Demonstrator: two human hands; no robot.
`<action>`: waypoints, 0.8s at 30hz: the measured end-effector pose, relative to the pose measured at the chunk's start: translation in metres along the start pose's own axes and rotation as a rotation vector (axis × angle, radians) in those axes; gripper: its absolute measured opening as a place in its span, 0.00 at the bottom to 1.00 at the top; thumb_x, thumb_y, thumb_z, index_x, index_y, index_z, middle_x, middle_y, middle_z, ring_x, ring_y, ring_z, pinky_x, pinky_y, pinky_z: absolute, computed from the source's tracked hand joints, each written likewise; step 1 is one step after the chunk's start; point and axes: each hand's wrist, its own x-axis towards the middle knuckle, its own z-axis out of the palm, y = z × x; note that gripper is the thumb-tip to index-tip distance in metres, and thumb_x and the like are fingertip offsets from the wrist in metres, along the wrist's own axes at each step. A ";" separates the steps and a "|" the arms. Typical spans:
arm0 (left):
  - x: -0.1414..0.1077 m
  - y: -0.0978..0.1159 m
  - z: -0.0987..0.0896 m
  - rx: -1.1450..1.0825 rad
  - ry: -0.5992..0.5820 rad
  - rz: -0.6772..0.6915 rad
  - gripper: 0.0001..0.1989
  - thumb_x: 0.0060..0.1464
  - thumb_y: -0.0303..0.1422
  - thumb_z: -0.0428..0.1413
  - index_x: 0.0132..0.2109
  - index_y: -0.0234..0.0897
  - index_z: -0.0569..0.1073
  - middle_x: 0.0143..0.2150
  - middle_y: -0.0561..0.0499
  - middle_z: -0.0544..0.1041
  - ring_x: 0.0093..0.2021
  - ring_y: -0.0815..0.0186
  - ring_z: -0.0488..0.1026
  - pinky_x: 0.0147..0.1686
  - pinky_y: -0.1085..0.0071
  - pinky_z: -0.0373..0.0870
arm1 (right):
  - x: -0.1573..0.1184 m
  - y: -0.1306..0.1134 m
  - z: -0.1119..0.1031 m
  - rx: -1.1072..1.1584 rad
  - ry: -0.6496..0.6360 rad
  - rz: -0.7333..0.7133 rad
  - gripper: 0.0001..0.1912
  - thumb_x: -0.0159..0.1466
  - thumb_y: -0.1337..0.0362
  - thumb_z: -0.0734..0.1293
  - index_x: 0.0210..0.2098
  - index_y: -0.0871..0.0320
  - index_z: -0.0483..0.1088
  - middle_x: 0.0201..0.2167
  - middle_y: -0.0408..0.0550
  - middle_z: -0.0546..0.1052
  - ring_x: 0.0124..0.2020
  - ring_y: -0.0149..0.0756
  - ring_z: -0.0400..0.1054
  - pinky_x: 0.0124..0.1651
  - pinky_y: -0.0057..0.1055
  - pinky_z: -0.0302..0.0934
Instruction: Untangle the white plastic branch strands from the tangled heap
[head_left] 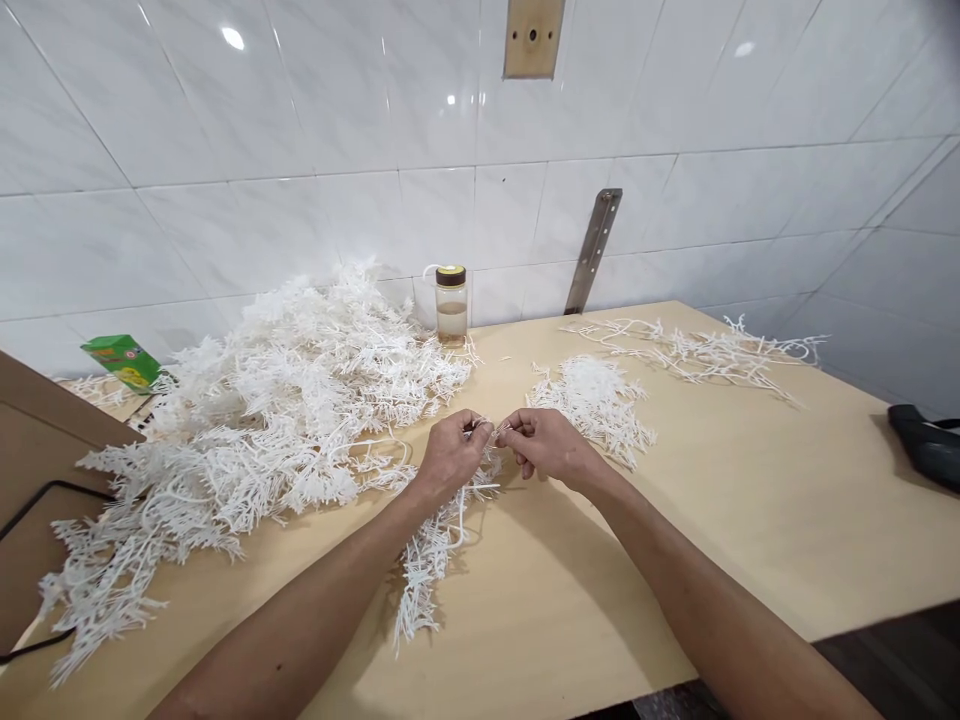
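My left hand (pixel 454 450) pinches a white branching sprig (pixel 429 570), which hangs below it toward the table's front edge. Close beside it, my right hand (pixel 541 440) is closed at the fingertips on small white pieces at the sprig's upper end. To the left lies a large heap of white sprigs (pixel 300 370). Just behind my right hand is a small pile of short white pieces (pixel 596 400). Bare white stems (pixel 705 352) lie loosely at the back right.
A bottle with a dark lid (pixel 451 310) stands by the tiled wall. A metal bracket (pixel 595 250) leans there too. A green box (pixel 124 361) and a cardboard box (pixel 45 480) are at the left, a black object (pixel 926 445) at the right edge of the wooden table (pixel 787 520).
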 end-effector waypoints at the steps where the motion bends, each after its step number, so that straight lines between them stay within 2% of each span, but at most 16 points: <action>1: 0.000 0.000 0.000 -0.014 0.007 -0.008 0.12 0.53 0.38 0.53 0.27 0.36 0.70 0.24 0.55 0.68 0.27 0.70 0.63 0.29 0.73 0.58 | 0.001 0.001 0.000 0.023 -0.006 0.004 0.05 0.59 0.63 0.66 0.31 0.59 0.71 0.17 0.39 0.72 0.14 0.28 0.68 0.16 0.20 0.55; 4: 0.000 -0.002 0.000 -0.025 0.003 -0.017 0.11 0.54 0.38 0.53 0.28 0.36 0.71 0.24 0.55 0.69 0.27 0.69 0.64 0.30 0.72 0.59 | 0.002 0.005 -0.001 0.099 -0.043 0.018 0.08 0.59 0.60 0.68 0.31 0.59 0.71 0.18 0.40 0.73 0.14 0.27 0.67 0.16 0.20 0.56; 9: 0.000 -0.005 0.000 0.149 0.019 0.146 0.08 0.55 0.32 0.52 0.30 0.36 0.73 0.30 0.51 0.74 0.33 0.66 0.69 0.36 0.70 0.63 | 0.002 0.008 -0.005 0.146 -0.127 0.069 0.21 0.60 0.47 0.69 0.31 0.61 0.73 0.22 0.47 0.77 0.14 0.27 0.67 0.15 0.22 0.56; 12: -0.002 -0.003 0.000 0.196 0.011 0.178 0.07 0.56 0.30 0.52 0.31 0.36 0.73 0.31 0.50 0.74 0.33 0.66 0.70 0.36 0.70 0.63 | 0.004 0.010 -0.006 0.151 -0.134 0.087 0.25 0.59 0.43 0.68 0.30 0.62 0.73 0.25 0.49 0.78 0.14 0.26 0.66 0.15 0.22 0.56; 17: -0.002 0.000 -0.001 0.127 0.021 0.158 0.08 0.56 0.32 0.53 0.32 0.36 0.74 0.31 0.50 0.74 0.34 0.66 0.70 0.37 0.70 0.64 | 0.008 0.012 -0.005 0.231 -0.144 0.084 0.21 0.60 0.47 0.69 0.31 0.61 0.72 0.26 0.46 0.78 0.14 0.23 0.64 0.17 0.22 0.59; 21: -0.003 0.001 0.001 0.100 0.064 0.112 0.08 0.56 0.33 0.53 0.30 0.36 0.72 0.28 0.52 0.72 0.31 0.67 0.68 0.34 0.71 0.62 | 0.009 0.011 -0.004 0.250 -0.124 0.067 0.15 0.59 0.53 0.70 0.29 0.60 0.72 0.23 0.43 0.76 0.15 0.24 0.65 0.18 0.22 0.60; 24: -0.006 0.003 0.002 0.125 0.109 0.143 0.08 0.56 0.32 0.52 0.29 0.37 0.69 0.27 0.52 0.70 0.30 0.67 0.66 0.33 0.71 0.61 | 0.010 0.011 0.003 0.274 -0.085 0.056 0.11 0.58 0.58 0.69 0.26 0.60 0.71 0.20 0.42 0.74 0.15 0.25 0.65 0.17 0.21 0.58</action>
